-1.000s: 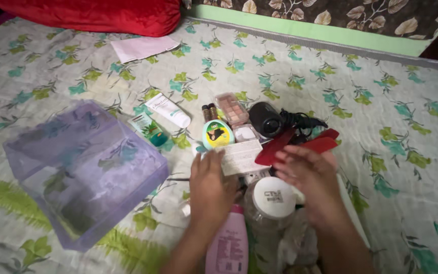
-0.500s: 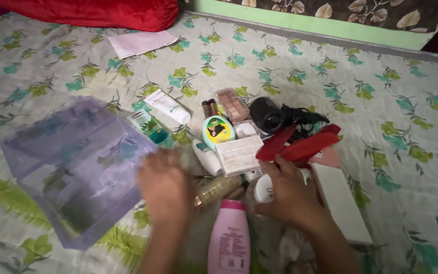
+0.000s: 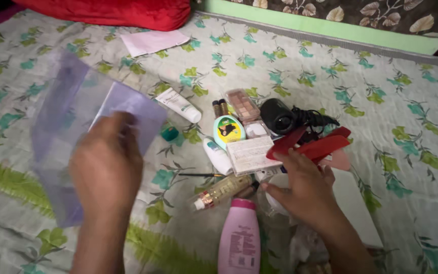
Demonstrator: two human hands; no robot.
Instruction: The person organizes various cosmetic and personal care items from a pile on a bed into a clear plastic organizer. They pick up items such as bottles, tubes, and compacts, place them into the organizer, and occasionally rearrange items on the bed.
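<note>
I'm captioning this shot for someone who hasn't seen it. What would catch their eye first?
The left hand lifts a translucent purple pouch at the left, blurred. Beside it, the right hand rests on a heap of toiletries: a pink bottle in front, a red hair tool behind. A red pillow lies along the top edge.

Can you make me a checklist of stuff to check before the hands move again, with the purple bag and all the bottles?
1. Left hand holds the purple bag: ok, fingers on it, though blurred.
2. Bag open: cannot tell, too blurred.
3. Right hand on a white round thing: ok; gripped or not, cannot tell.
4. Pink bottle within reach: ok, lying between the hands.
5. Gold-capped bottle lying flat: ok.
6. Red tool clear of the right hand: not ok, right beside the fingers.
</note>
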